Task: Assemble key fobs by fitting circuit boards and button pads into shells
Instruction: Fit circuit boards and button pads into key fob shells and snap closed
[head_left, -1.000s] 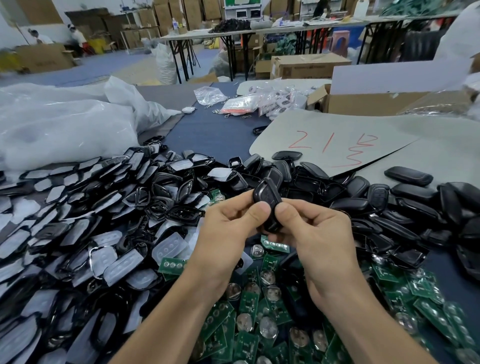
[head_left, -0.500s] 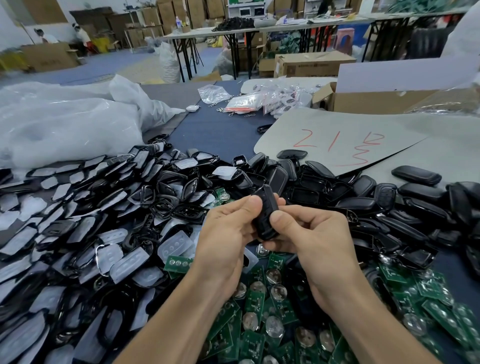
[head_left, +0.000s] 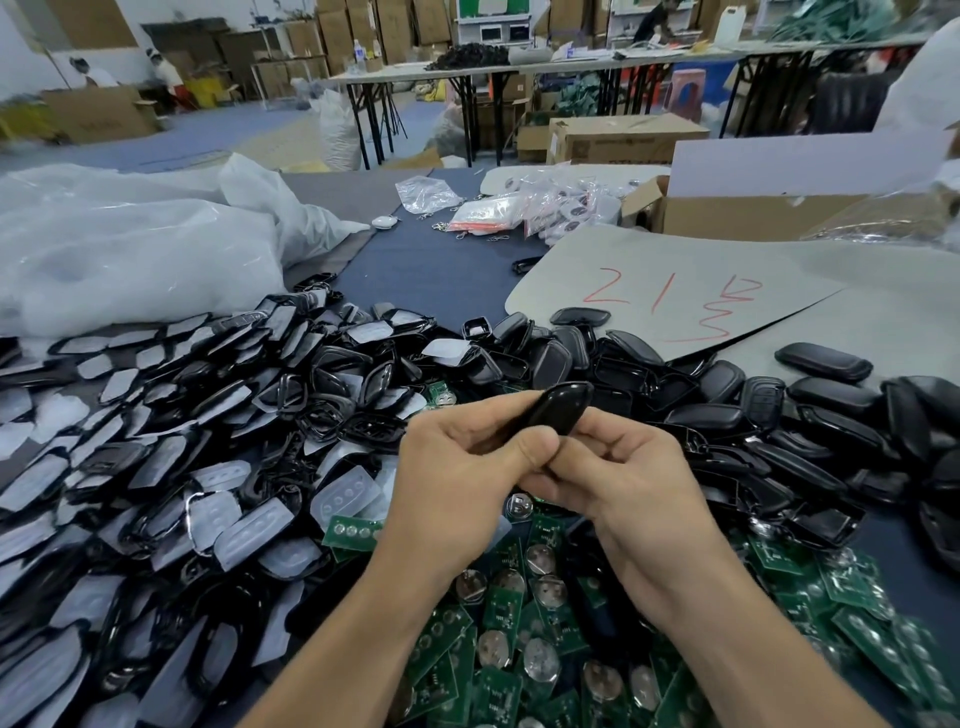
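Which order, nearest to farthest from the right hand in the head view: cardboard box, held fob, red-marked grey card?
1. held fob: pinched by the right hand itself; the left hand grips it too.
2. red-marked grey card: flat on the table, ahead and right.
3. cardboard box: behind the card, far right.

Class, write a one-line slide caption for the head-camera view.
Left hand and right hand grip a black key fob above green circuit boards.

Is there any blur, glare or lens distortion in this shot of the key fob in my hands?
Head view: the key fob, left hand and right hand are sharp; the light is soft, with a faint sheen on the fob's glossy shell and no hard shadows; wide-angle bending curves the far table; the left edge smears.
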